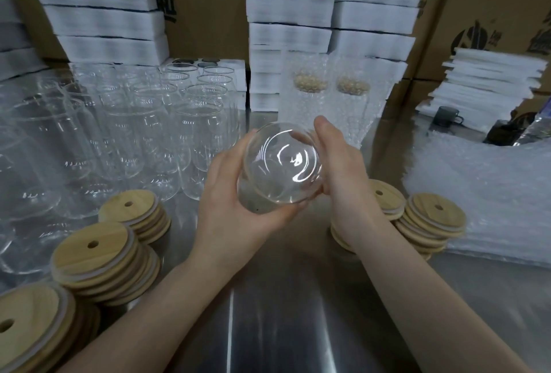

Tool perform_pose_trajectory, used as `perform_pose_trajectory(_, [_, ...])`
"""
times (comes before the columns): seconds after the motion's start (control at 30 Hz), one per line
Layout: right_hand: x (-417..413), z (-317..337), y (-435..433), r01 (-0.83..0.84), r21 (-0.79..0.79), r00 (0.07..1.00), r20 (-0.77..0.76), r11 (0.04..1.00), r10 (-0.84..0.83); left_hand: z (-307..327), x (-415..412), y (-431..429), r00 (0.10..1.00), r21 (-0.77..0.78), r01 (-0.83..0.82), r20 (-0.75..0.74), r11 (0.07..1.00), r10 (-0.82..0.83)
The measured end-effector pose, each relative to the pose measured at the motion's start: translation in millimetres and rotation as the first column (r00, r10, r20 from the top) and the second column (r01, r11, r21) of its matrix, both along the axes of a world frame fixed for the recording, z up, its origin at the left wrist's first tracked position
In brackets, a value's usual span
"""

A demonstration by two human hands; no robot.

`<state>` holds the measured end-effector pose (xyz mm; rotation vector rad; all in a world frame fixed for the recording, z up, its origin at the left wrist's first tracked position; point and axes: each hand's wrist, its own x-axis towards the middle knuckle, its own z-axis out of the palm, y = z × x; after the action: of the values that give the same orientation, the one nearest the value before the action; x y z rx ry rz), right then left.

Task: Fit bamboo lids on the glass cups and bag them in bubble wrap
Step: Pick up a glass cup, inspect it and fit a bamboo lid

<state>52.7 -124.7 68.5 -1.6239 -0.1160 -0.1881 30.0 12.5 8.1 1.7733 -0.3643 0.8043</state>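
Observation:
I hold one clear glass cup (280,164) above the middle of the metal table, tipped so that its round base faces me. My left hand (235,202) cups it from below and the left, fingers curled round its wall. My right hand (337,170) grips its right side, thumb at the top. No lid shows on this cup. Stacks of bamboo lids (101,256) with straw holes lie at the front left, and more bamboo lids (429,217) at the right. Two lidded cups in bubble wrap bags (325,95) stand behind my hands.
Several empty glass cups (125,134) crowd the left of the steel table (283,313). A pile of bubble wrap bags (483,193) lies at the right. White foam stacks (289,15) and cardboard boxes (492,0) line the back. A dark mug (447,116) sits far right.

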Motion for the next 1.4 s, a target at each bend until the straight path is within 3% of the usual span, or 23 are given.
perform_pose_trajectory(0.23, [-0.3,-2.1,4.3,-0.18,0.054,0.983,0.055,0.982,0.177,-4.6,5.9,5.2,0.996,0.003,-0.082,-0.046,0.997,0.082])
perform_pose_trajectory(0.5, [-11.4,-4.4,5.7,-0.22,0.258,0.974,0.016,0.941,0.224,-3.4,5.9,4.4,0.997,0.082,-0.068,-0.027,0.994,0.071])
perform_pose_trajectory(0.63, [-15.7,-0.5,2.4,-0.222,0.26,0.973,-0.009,0.94,0.232,-3.4,5.3,4.0,0.995,0.135,-0.099,-0.004,0.986,0.101])
perform_pose_trajectory(0.83, [-19.9,-2.0,4.5,-0.15,0.134,0.985,0.104,0.98,0.137,-3.9,6.3,3.6,0.994,0.183,-0.106,0.045,0.977,0.099])
perform_pose_trajectory(1.0, [-16.8,-5.7,1.9,-0.174,-0.065,0.969,0.167,0.983,0.182,-3.0,6.4,3.2,0.998,0.112,-0.056,0.029,0.992,0.053])
perform_pose_trajectory(1.13, [-11.6,-6.5,-4.5,-0.302,-0.141,0.929,0.177,0.943,0.324,0.7,6.6,6.4,0.999,0.036,-0.017,-0.05,0.999,0.019])
perform_pose_trajectory(1.27, [-8.0,-5.1,-8.8,-0.412,-0.087,0.887,0.188,0.907,0.421,1.6,6.7,5.8,0.996,-0.089,0.034,-0.079,0.995,-0.041])
perform_pose_trajectory(1.4, [-5.9,-1.2,-14.4,-0.543,0.066,0.83,0.192,0.837,0.523,0.0,7.8,4.5,0.997,-0.107,0.006,-0.079,0.994,-0.015])
